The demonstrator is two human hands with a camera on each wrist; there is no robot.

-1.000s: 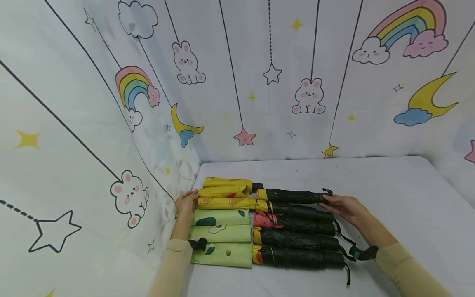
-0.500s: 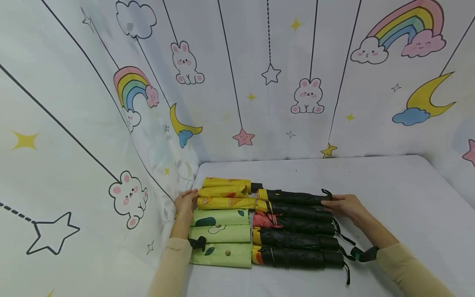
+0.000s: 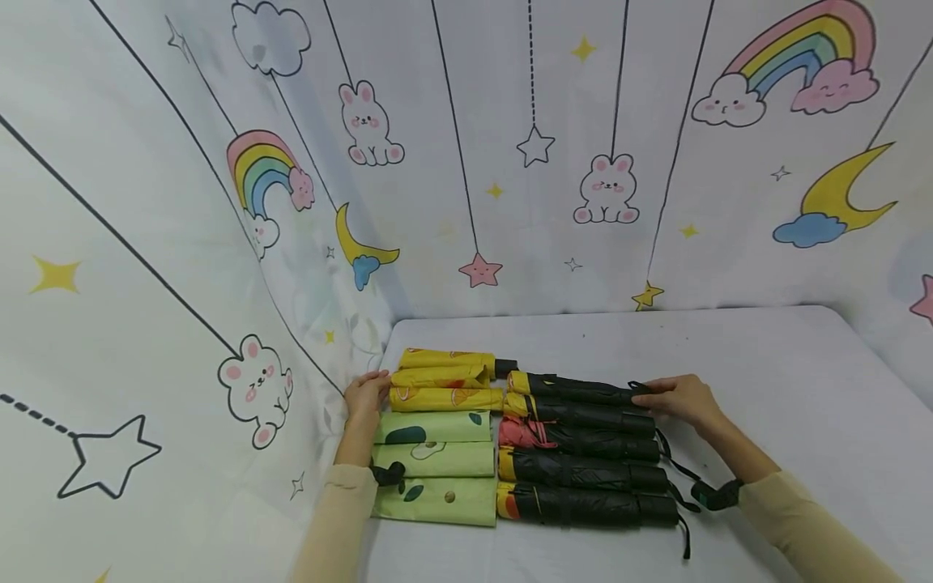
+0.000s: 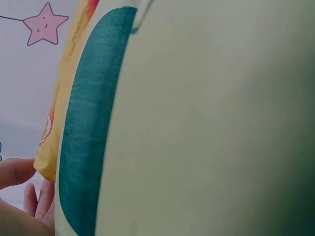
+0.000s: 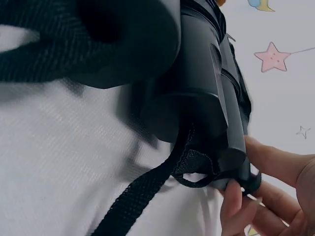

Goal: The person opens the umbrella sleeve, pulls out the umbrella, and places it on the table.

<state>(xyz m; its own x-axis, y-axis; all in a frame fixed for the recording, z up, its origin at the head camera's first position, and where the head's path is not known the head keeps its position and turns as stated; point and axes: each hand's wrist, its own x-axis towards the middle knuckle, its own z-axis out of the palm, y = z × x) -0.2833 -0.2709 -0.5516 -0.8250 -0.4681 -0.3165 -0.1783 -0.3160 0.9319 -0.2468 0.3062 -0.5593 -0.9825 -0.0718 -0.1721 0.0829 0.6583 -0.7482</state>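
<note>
My left hand (image 3: 367, 397) touches the left ends of the yellow orange-print umbrella sleeves (image 3: 437, 377) at the back of the left column. In the left wrist view a straight finger (image 4: 17, 172) meets a yellow end, beside a green avocado-print sleeve (image 4: 197, 123). With thumb and fingers, my right hand (image 3: 683, 399) pinches the handle end of the farthest black folding umbrella (image 3: 576, 389), which has a yellow tip. Its thumb (image 5: 233, 201) lies at the handle end in the right wrist view, close to a black wrist strap (image 5: 138, 191).
Several black folding umbrellas (image 3: 583, 443) lie side by side in the right column, one with a pink end (image 3: 521, 433). Green sleeves (image 3: 437, 460) form the front of the left column. A black handle (image 3: 504, 368) sticks out at the back. Patterned cloth (image 3: 452, 162) hangs behind the white table.
My right hand has shifted slightly at the handle, its knuckles now higher. The handle end of the farthest black umbrella has swung a little toward me. My left hand stays in place.
</note>
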